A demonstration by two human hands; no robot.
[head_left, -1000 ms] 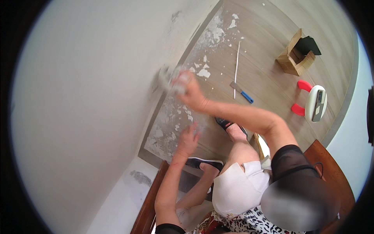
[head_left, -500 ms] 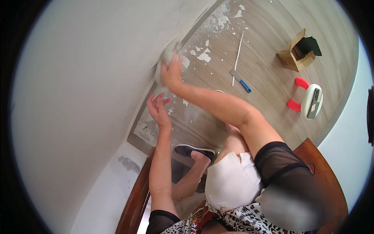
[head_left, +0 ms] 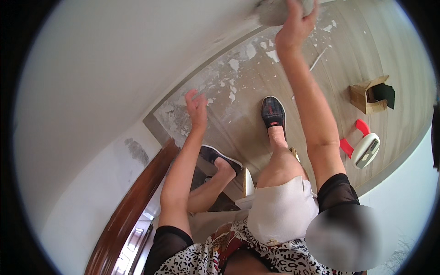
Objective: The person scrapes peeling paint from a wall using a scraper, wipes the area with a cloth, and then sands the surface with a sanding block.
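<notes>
One blurred, dull grey wad (head_left: 274, 13) sits in the right hand (head_left: 292, 34).

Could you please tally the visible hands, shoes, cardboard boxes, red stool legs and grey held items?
Left hand and right hand: 2
Left shoe and right shoe: 2
Cardboard box: 1
Red stool legs: 2
Grey held item: 1
Total: 8

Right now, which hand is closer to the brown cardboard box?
Right. The right hand is up and to the left of the cardboard box in the picture; the left hand is much farther to its left.
</notes>
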